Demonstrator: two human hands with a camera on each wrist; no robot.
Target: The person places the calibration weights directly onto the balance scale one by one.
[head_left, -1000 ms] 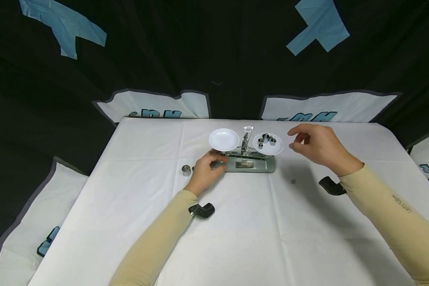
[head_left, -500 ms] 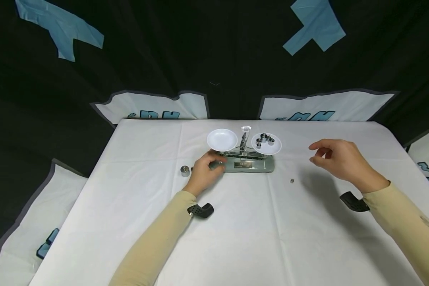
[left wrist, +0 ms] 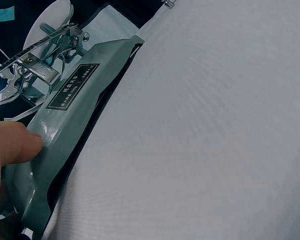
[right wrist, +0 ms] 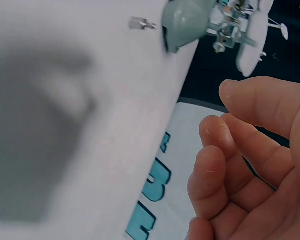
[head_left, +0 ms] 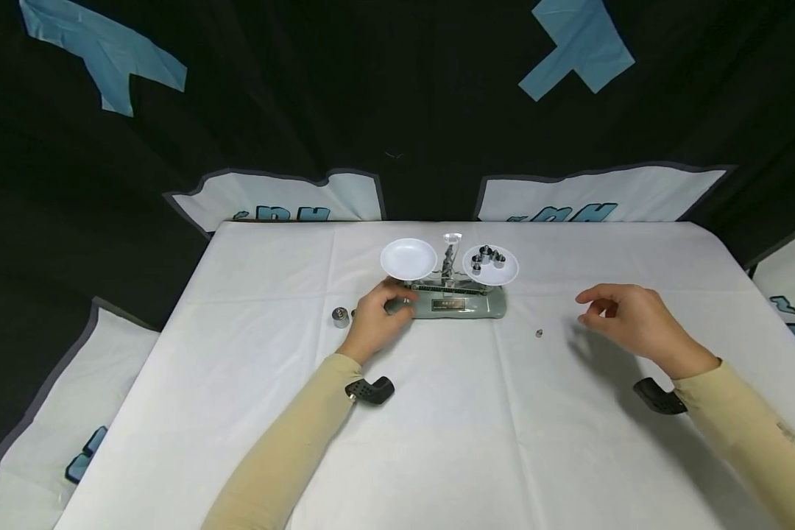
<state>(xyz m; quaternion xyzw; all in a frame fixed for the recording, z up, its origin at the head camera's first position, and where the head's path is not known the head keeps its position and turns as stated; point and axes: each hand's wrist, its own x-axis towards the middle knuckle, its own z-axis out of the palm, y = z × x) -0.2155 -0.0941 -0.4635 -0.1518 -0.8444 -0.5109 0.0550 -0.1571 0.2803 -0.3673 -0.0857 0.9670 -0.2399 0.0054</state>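
The pan balance's base (head_left: 472,305) looks like glossy painted metal; the pan (head_left: 408,259) at its eleven o'clock, smooth plastic; the cylindrical weight (head_left: 341,318) at its nine, shiny metal; the tablecloth (head_left: 437,427), matt, creased fabric.

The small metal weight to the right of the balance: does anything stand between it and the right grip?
Nothing visible does. In the head view, only white tablecloth lies between the right grip and the small metal weight.
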